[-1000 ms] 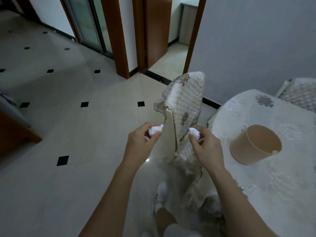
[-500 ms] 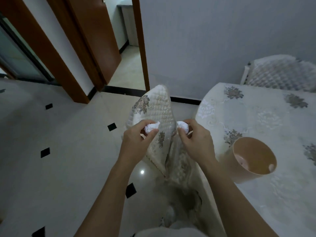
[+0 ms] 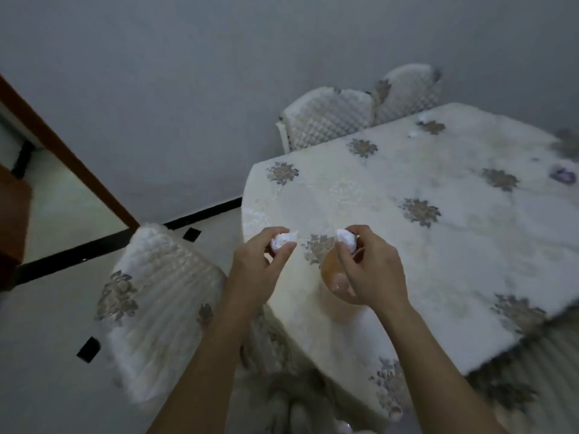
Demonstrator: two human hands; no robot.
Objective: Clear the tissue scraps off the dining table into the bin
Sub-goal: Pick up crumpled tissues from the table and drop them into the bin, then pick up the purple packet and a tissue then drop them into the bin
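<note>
Your left hand (image 3: 263, 264) pinches a crumpled white tissue scrap (image 3: 282, 240) between the thumb and the fingertips, so this grip is closed on the scrap. Your right hand (image 3: 369, 267) does the same with a second tissue scrap (image 3: 347, 239), held at the tips of its fingers. The two scraps are at the same height, near each other but apart, and both are held above the table, not lying on it.

Directly under your right hand sits the tan bin (image 3: 332, 270). Only a part of its rim and its inside shows, because the hand covers the rest. The second scrap is over the far edge of the bin's opening; the first scrap is to the left of the bin, over the cloth.

The bin stands on the dining table (image 3: 454, 245), near its left corner. The table carries a cream cloth with grey flower motifs. Further to the right of your right hand, near the table's far edge, lies a small purple thing (image 3: 563, 175); it is too blurred to tell what it is.

Left of your left hand is a quilted chair (image 3: 159, 296). Beyond the table stand two more quilted chairs (image 3: 332, 119).
</note>
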